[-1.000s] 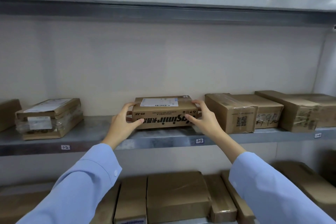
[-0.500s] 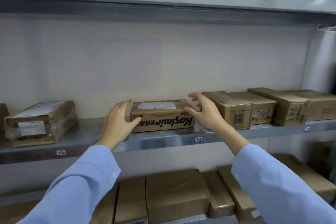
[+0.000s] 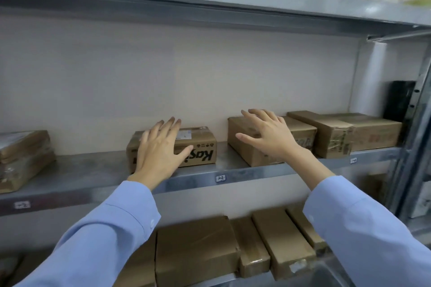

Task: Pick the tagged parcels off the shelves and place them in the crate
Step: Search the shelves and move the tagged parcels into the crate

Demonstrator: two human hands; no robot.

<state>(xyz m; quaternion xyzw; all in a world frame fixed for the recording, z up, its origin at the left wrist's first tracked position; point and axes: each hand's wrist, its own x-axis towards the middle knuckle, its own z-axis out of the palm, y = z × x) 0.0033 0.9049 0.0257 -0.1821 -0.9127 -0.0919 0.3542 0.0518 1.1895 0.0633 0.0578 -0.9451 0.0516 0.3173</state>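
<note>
On metal shelf, boxy cardbd parcel

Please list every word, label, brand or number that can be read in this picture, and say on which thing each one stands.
"Kas", printed upside down on the front of the middle box; the left hand hides the rest.
The white label on its top: too small to read.
The shelf edge tags: too blurred to read.
The print on the taped box at the right: too blurred to read.

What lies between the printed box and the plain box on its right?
Nothing: the head view shows bare shelf between printed box and plain box.
</note>
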